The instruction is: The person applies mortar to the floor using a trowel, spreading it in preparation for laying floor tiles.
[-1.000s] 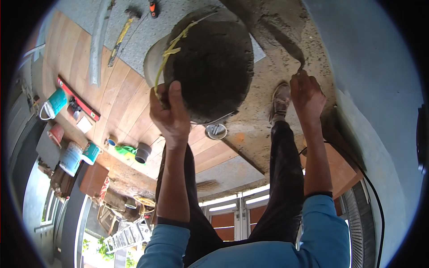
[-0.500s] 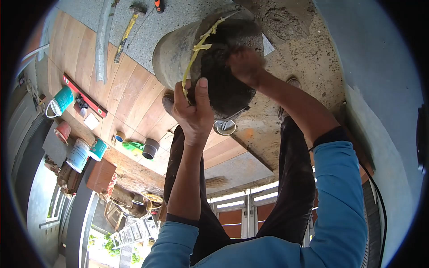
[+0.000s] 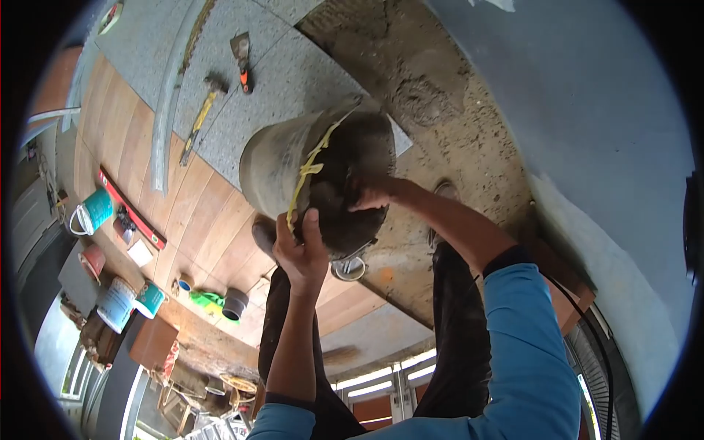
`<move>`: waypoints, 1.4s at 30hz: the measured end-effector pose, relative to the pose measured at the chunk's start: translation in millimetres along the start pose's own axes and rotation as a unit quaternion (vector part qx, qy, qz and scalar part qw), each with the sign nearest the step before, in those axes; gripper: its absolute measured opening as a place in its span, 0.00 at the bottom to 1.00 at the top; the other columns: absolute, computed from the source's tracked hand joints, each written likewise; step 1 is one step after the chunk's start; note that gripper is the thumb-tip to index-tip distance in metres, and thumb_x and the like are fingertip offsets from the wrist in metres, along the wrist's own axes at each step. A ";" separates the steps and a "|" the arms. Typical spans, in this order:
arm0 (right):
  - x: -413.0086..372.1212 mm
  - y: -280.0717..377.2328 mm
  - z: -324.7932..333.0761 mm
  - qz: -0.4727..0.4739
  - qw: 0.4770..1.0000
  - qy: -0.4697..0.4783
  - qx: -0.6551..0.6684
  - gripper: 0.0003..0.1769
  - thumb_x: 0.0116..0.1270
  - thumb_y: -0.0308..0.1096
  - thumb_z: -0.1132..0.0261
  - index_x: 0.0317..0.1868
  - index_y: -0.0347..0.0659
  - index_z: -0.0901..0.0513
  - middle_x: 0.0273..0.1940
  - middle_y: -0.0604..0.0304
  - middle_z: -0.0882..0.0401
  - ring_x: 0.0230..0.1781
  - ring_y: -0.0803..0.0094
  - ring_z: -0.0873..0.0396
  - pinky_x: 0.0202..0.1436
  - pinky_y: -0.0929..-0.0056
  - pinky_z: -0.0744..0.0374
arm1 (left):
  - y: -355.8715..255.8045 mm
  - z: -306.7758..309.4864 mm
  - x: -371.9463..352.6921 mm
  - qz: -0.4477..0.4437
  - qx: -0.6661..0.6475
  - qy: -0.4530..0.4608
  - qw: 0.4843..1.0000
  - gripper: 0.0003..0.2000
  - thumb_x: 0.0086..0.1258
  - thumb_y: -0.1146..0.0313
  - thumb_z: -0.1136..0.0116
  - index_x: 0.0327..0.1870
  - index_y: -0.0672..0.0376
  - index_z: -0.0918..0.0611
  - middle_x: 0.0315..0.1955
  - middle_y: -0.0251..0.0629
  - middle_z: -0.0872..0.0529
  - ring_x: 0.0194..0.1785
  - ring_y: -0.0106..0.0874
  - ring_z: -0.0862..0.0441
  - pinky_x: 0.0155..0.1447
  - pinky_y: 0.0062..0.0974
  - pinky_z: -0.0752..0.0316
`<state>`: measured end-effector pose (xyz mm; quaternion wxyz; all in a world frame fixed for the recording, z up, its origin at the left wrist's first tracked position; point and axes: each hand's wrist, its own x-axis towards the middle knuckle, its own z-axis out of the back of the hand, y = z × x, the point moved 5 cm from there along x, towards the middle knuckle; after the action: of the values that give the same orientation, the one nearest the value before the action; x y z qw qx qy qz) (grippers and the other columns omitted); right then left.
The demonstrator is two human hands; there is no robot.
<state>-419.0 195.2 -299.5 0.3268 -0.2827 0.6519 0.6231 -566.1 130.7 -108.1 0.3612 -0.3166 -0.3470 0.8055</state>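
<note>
A large grey bucket point(image 3: 273, 160) lies tilted on its side, its mouth turned toward my right. Dark mortar-like material point(image 3: 365, 147) coats or fills its inside. A torn yellow strip point(image 3: 312, 169) runs along the rim. My left hand point(image 3: 302, 253) is closed on the near part of that rim, thumb toward the opening. Inside the mouth, my right hand point(image 3: 372, 192) is closed, against the dark material. Its fingertips are in shadow, so what they hold is not clear.
A scraper point(image 3: 242, 64) and a hammer point(image 3: 202, 117) lie beyond the bucket. Wet mortar point(image 3: 425, 99) covers ground at the upper right. At left are a red level point(image 3: 133, 207), a teal pail point(image 3: 94, 211) and a black pipe piece point(image 3: 235, 303). A handled metal lid-like item point(image 3: 347, 269) sits below the bucket.
The view has tipped upward, so the scene sits lower and the whole scraper shows. My right hand has moved within the bucket mouth, nearer my left hand. My left hand keeps its hold.
</note>
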 end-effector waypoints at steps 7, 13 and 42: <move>-54.5 1.7 3.0 0.038 0.980 0.007 0.196 0.13 0.58 0.39 0.27 0.31 0.37 0.14 0.17 0.62 0.24 0.16 0.72 0.25 0.22 0.70 0.25 | 12.8 5.6 10.3 -0.007 0.002 -0.056 0.998 0.15 0.74 0.62 0.38 0.45 0.69 0.21 0.33 0.42 0.21 0.39 0.35 0.28 0.44 0.33 0.32; -119.0 -12.6 24.6 0.014 0.973 -0.031 0.230 0.12 0.62 0.39 0.28 0.33 0.38 0.12 0.20 0.62 0.20 0.19 0.77 0.24 0.22 0.72 0.27 | 13.7 10.9 14.6 0.022 0.001 -0.064 0.998 0.15 0.73 0.63 0.37 0.45 0.69 0.21 0.35 0.46 0.22 0.40 0.40 0.26 0.45 0.37 0.31; -143.3 -90.2 192.0 -0.138 0.747 -0.635 -0.137 0.16 0.68 0.44 0.39 0.42 0.39 0.15 0.35 0.45 0.15 0.36 0.49 0.15 0.42 0.54 0.17 | 11.7 31.4 30.5 0.040 -0.015 -0.089 0.995 0.16 0.76 0.61 0.38 0.46 0.69 0.22 0.34 0.44 0.21 0.36 0.32 0.25 0.40 0.31 0.30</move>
<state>-245.1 375.4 -246.5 0.7056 0.0498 0.1551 0.6896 -610.7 139.0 -107.7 0.2921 -0.2627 -0.3766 0.8389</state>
